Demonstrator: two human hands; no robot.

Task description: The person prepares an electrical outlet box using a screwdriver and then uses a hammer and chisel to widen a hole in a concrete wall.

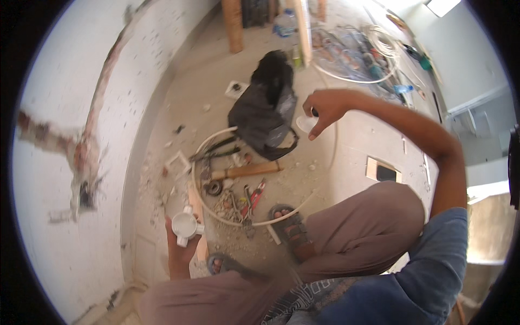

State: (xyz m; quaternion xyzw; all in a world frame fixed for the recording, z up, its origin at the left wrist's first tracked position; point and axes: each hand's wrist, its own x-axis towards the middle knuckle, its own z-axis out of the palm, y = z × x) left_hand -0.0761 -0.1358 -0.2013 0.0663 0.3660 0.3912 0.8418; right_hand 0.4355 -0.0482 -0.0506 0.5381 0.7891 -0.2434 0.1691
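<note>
Low at the left, near the wall, my left hand (180, 250) is closed around a white round conduit junction box (184, 225), its open face up and short pipe stubs sticking out. My right hand (329, 107) reaches out over the floor beside a black bag (259, 111). Its thumb and fingers pinch a white rounded piece (306, 124), partly hidden by the hand, so its exact kind is unclear. Between my hands lie a hammer with a wooden handle (246, 170), a roll of black tape (215, 187) and a red-handled tool (253, 199).
A white conduit (196, 179) curves around the tools and rubble. A white square frame (177, 162) lies near the wall (54, 179), which has a chiselled groove. Farther off are wooden legs (233, 27), a water bottle (285, 23), and coiled white pipe (382, 39).
</note>
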